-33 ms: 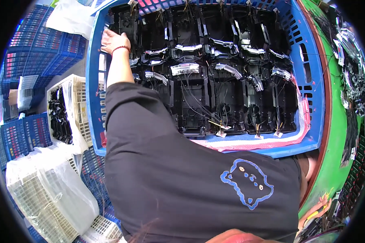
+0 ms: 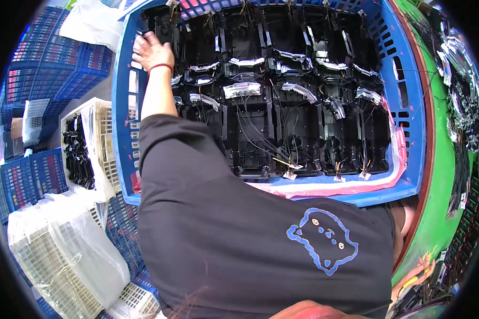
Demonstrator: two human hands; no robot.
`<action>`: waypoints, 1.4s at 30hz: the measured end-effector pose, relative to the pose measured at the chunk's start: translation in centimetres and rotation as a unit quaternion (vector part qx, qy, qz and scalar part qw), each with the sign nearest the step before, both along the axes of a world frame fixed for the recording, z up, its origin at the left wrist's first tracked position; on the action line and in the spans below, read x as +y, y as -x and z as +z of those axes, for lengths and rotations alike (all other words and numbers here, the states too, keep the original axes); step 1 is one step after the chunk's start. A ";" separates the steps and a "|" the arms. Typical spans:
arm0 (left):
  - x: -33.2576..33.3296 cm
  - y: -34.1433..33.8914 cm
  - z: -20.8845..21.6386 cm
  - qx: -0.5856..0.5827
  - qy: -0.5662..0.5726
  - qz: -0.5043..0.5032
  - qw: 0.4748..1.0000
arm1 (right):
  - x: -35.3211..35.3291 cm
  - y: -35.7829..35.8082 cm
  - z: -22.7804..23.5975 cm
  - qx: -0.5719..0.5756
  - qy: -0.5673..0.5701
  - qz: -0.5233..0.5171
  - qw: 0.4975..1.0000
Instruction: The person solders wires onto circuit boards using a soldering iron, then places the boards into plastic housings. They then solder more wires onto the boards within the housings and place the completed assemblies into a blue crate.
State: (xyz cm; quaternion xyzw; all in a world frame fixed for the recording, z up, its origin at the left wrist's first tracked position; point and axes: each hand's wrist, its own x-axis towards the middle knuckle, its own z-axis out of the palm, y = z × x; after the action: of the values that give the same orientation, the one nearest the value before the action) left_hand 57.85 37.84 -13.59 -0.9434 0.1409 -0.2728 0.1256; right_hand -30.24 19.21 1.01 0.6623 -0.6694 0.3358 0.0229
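Basically, big blue crate is packed w/ black plastic housings trailing wires. Left hand lies open, fingers spread, on the housing at far-left corner; lift straight up so wires don't snag neighbours. Right hand: barely in view at lower right, can't tell its grip.
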 end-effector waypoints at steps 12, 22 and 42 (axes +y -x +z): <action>-1.2 -0.8 -2.9 0.319 0.087 -0.046 0.943 | 1.5 0.8 1.7 0.015 0.007 -0.001 1.000; -2.0 -6.0 -7.6 0.408 -0.049 0.104 0.906 | 0.2 11.0 -1.1 -0.092 0.027 -0.011 0.995; -35.7 48.9 10.1 0.411 0.315 -0.752 0.407 | 0.0 8.1 -5.8 -0.263 0.088 0.041 0.960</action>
State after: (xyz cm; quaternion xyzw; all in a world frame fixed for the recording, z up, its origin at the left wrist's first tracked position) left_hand 8.96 2.11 -3.52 -0.4299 0.7325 0.1379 -0.5095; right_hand -38.33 19.19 -4.78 0.5731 -0.5916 0.5565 -0.1092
